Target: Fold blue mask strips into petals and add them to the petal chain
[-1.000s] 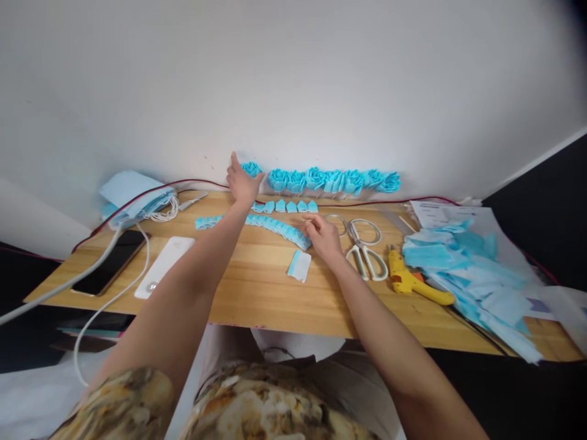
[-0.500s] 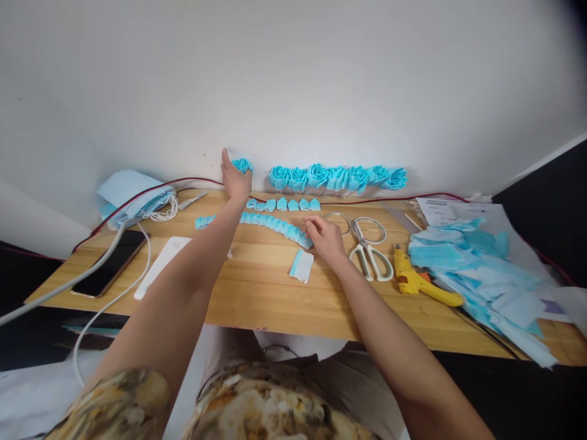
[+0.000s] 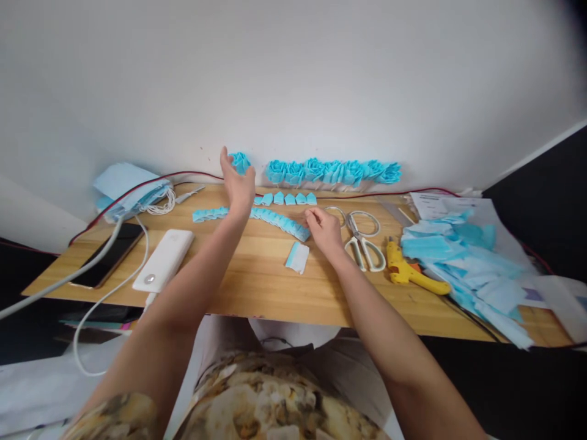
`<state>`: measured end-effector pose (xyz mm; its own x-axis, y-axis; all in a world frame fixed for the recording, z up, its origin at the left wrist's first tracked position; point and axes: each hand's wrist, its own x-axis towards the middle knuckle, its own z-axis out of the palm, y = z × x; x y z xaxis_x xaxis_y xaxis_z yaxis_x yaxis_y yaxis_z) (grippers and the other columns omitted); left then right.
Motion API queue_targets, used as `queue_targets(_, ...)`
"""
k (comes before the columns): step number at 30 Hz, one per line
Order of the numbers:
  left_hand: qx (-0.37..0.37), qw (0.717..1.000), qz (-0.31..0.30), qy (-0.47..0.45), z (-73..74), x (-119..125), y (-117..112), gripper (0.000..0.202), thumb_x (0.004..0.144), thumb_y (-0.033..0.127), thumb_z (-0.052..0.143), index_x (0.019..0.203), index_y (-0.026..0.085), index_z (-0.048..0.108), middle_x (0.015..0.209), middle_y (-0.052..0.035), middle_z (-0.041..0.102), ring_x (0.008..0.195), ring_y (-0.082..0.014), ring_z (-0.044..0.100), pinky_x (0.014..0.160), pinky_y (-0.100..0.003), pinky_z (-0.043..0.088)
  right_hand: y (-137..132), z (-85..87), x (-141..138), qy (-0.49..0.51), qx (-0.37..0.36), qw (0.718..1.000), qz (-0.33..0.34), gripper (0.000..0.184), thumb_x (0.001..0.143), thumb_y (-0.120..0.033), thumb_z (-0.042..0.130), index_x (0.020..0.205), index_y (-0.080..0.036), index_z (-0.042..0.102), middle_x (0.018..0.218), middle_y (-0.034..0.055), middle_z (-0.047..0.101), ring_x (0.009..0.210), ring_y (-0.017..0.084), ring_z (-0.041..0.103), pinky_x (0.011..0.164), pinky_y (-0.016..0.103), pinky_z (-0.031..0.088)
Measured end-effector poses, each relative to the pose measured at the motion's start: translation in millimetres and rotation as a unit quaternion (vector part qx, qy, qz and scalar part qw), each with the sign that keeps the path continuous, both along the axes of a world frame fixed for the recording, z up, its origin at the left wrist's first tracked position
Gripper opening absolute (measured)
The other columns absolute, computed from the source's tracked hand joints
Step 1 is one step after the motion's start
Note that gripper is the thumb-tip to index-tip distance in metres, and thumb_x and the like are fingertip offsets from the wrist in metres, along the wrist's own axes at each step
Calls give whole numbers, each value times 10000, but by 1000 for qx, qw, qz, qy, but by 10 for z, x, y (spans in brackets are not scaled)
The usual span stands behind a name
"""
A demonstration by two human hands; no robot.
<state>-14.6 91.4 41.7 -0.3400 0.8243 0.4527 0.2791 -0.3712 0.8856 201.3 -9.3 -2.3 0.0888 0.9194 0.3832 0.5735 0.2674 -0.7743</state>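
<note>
My left hand (image 3: 238, 183) is at the wall, thumb and fingers spread around a single blue fabric rose (image 3: 239, 162). Whether the fingers touch the rose is hidden behind the hand. Over the tabletop, my right hand (image 3: 324, 227) has its fingertips pinched together; what they hold, if anything, cannot be made out. Just left of it ends a curved row of overlapping folded blue pieces (image 3: 275, 219), partly covered by my left forearm. Behind that lies a shorter row of pointed folded pieces (image 3: 290, 199). A blue-and-white fabric rectangle (image 3: 298, 258) rests nearer me.
Several blue roses (image 3: 334, 172) line the wall. On the right are scissors (image 3: 362, 238), a yellow glue gun (image 3: 413, 272) and heaped blue fabric strips (image 3: 472, 263). Left are a phone (image 3: 110, 253), a white power bank (image 3: 164, 260), cables and stacked blue sheets (image 3: 131, 183).
The view has shifted slightly, and more of the power bank shows. My left thumb and fingers have spread wider around the rose. My right hand stays beside the row's end.
</note>
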Motion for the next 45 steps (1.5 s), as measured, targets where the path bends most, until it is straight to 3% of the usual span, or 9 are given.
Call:
queue_targets(2,-13,999,-20,-24,-3,101,-230,701,889,195,615,1515,284,315,1494,-115,502,1330,-268,565,1109,-433,466,-6,5,2,-3,4,1000,-3,318,929,-431,510,709,-237,633,680,26,726,668,202,652,653,310,434)
queue_targets(5,-36,990,-117,-65,1,202,-586,514,870,194,593,1375,228,501,1326,-108,634,1095,-221,678,967,-387,545,-24,24,-3,3,12,1000,3,386,932,-462,526,627,-233,580,628,13,678,624,182,608,629,301,407)
queue_targets(9,-120,963,-235,-52,-70,255,-885,331,844,255,617,1169,203,650,913,-38,726,736,-138,658,749,-296,551,-63,64,-27,14,7,999,29,419,931,-489,554,599,-234,563,587,1,636,578,167,573,604,298,398)
queue_targets(15,-143,918,-369,-11,-269,411,-974,252,765,264,730,1003,181,748,885,-44,755,796,-160,679,755,-292,533,-82,62,-51,-1,-2,996,85,491,919,-568,537,567,-226,550,557,2,614,559,154,546,592,288,402)
queue_targets(23,-149,929,-339,-19,-147,393,-1085,103,805,274,694,805,234,789,759,2,763,720,-159,684,706,-284,546,-110,54,-64,-34,-1,995,98,426,929,-487,531,605,-217,591,550,-6,577,546,142,511,571,274,363)
queue_targets(27,-162,937,-304,-60,-191,354,-1132,77,747,291,761,770,219,747,792,-12,771,751,-162,694,706,-282,540,-122,45,-87,-80,4,991,105,434,938,-472,519,589,-217,556,559,-5,576,559,136,502,576,274,334)
queue_targets(31,-184,935,-291,-86,-274,332,-1124,198,702,296,801,769,215,634,687,14,713,625,-129,632,591,-251,469,-121,23,-99,-108,4,989,103,460,942,-461,519,553,-218,474,520,-20,507,539,128,449,562,277,295)
queue_targets(36,-183,926,-322,-71,-327,278,-1086,282,685,347,827,714,206,585,629,26,621,585,-108,581,569,-244,435,-122,19,-105,-135,14,984,111,490,955,-456,511,535,-218,425,522,-22,494,532,125,425,566,287,281)
queue_targets(45,-203,904,-373,-44,-321,210,-1061,285,741,347,778,730,200,534,650,1,677,561,-99,579,576,-247,437,-125,16,-100,-133,18,983,128,479,964,-455,513,552,-214,479,549,-20,536,544,124,446,578,284,292)
